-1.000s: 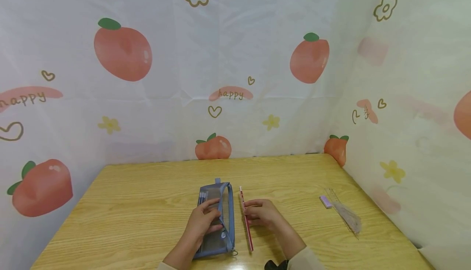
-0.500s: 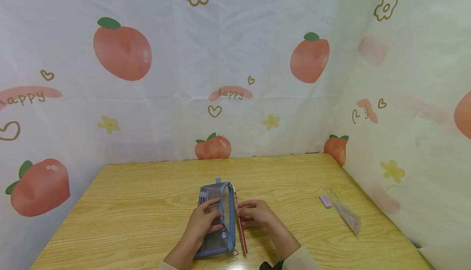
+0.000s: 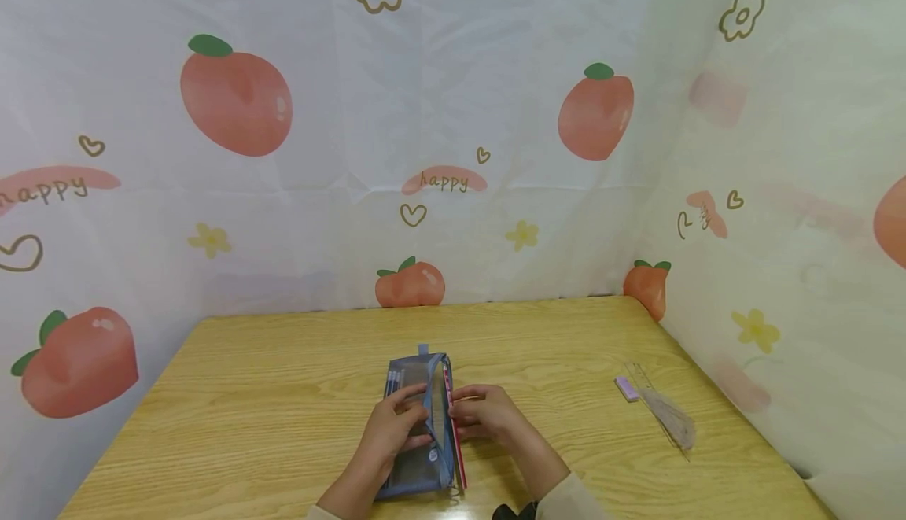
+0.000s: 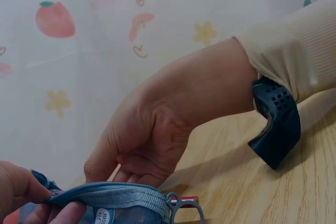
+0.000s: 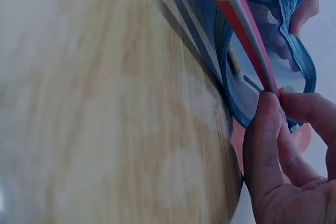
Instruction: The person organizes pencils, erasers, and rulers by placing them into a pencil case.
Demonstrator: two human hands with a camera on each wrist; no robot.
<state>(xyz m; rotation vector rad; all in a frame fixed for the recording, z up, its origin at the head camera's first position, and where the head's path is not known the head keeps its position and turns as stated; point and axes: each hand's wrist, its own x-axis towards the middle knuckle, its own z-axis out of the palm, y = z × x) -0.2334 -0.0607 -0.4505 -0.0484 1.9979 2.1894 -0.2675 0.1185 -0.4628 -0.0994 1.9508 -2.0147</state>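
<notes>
Right hand (image 3: 490, 414) pinches the red pencil (image 3: 459, 457), lower centre of the head view — long axis running up-frame, top end leaning slightly left — and the left hand (image 3: 392, 431) grips the unzipped blue pouch (image 3: 418, 471).

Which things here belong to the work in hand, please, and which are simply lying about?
In the job:
red pencil, pinched by the right hand
open pencil case, held by the left hand
pencils inside it

Apparently just lying about:
small purple block
clear item beside it, too indistinct to name
</notes>
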